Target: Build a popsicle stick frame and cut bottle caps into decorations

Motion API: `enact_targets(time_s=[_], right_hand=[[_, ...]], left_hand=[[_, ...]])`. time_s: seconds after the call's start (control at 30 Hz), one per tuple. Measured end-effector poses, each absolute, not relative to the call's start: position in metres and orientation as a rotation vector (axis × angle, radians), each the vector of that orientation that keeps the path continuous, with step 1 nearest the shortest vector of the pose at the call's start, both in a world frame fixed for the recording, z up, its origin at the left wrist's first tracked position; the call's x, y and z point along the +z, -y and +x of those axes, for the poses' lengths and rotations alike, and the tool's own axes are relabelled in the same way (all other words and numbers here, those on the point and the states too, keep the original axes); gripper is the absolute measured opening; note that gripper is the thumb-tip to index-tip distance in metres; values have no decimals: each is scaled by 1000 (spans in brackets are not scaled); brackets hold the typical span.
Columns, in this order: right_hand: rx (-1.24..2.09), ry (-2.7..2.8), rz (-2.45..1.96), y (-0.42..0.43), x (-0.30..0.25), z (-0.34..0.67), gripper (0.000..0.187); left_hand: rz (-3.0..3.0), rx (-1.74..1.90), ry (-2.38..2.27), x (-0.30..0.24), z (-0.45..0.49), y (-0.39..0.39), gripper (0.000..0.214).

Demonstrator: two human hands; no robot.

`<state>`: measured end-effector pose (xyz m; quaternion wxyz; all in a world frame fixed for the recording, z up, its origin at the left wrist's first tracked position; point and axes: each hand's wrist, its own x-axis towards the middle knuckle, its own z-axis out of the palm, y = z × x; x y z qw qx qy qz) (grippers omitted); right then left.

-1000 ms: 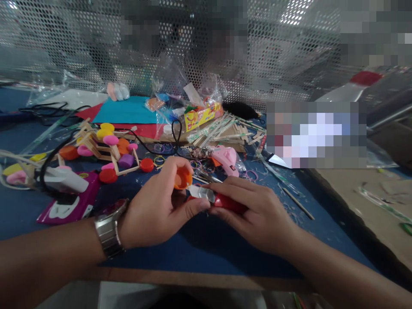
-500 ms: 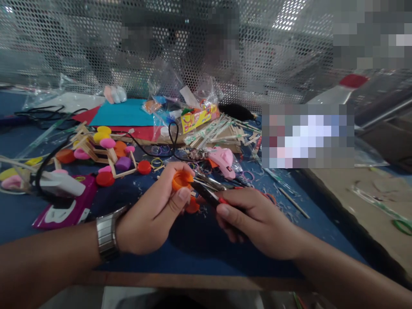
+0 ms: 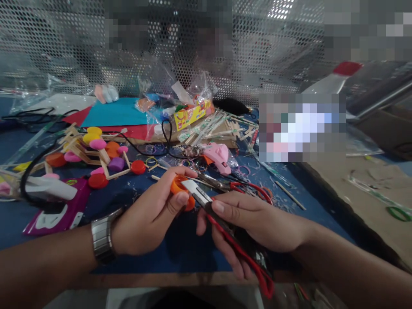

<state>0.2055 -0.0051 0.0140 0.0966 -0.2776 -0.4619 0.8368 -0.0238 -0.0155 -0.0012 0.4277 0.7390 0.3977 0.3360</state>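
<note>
My left hand, with a metal-band watch on its wrist, pinches an orange plastic bottle cap between thumb and fingers. The cap's hollow side faces right, and more orange plastic shows below my thumb. My right hand grips a utility knife with a black and red handle. Its metal tip reaches the cap's opening; whether it presses on the plastic I cannot tell. Just beyond that hand lie red-handled scissors, partly covered by it.
Left stands a stick frame with colourful caps, near a purple device with a white plug. Behind my hands are a pink glue gun, loose sticks, a yellow box and blue paper. Cardboard lies right.
The knife has turned in my right hand: its metal tip now shows and its red-edged handle hangs toward me. My left hand still holds the cap. The view has shifted slightly.
</note>
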Motion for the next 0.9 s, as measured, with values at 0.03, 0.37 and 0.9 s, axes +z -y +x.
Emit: enact_targets(time_s=[0.03,0.37,0.9], right_hand=[[2487,1370,-824,5,15,206,41],[2378,1505,-838,2,11,208,48],[2436,1508,-763,0,7,206,48]], left_hand=[[1860,826,-998,-1,-24,15,36],[1900,847,-957,-8,-25,13,30],[1953,885,-982,-9,-23,16,30]])
